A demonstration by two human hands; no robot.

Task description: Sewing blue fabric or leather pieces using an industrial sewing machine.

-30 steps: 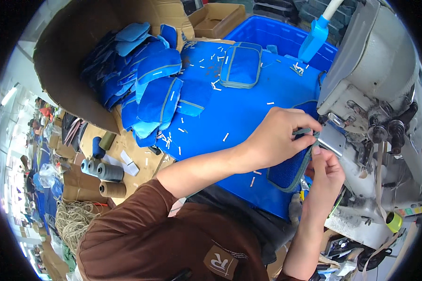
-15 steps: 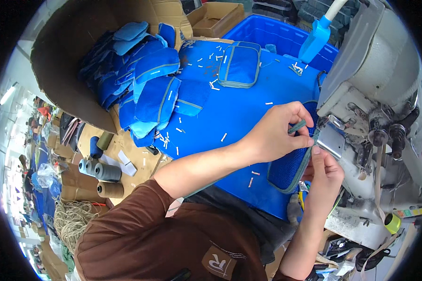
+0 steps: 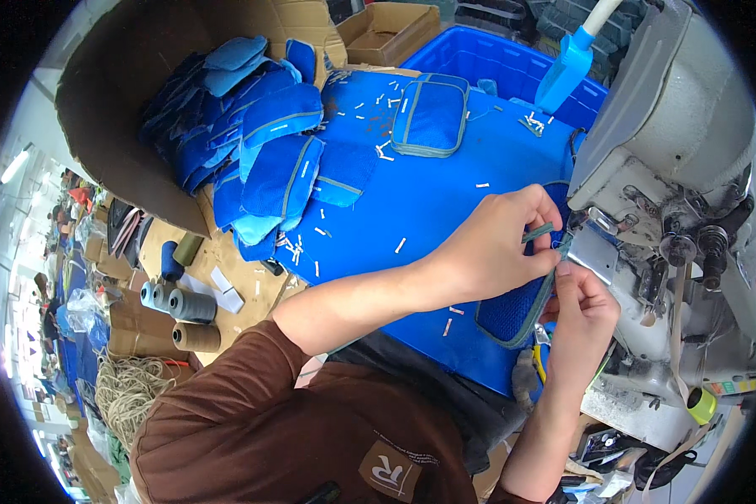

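Note:
My left hand (image 3: 508, 244) is closed, with a grey-green strip of binding tape (image 3: 538, 233) pinched between its fingers. Below it, my right hand (image 3: 581, 307) pinches the bound edge of a blue mesh pouch piece (image 3: 512, 315). The fingertips of both hands nearly meet at that edge, beside the metal plate (image 3: 595, 249) of a sewing machine (image 3: 647, 193). Part of the pouch piece is hidden under my left hand.
Blue pouch pieces (image 3: 281, 181) pile out of a cardboard box (image 3: 101, 126) at left. One finished-looking pouch (image 3: 431, 115) lies on the blue table (image 3: 370, 252) among thread scraps. Thread spools (image 3: 191, 306) stand left; a blue crate (image 3: 479, 55) sits behind.
The strip's free end by my left hand has shifted slightly right and down. Both hands keep their pinch, and the pouch piece has tilted a little.

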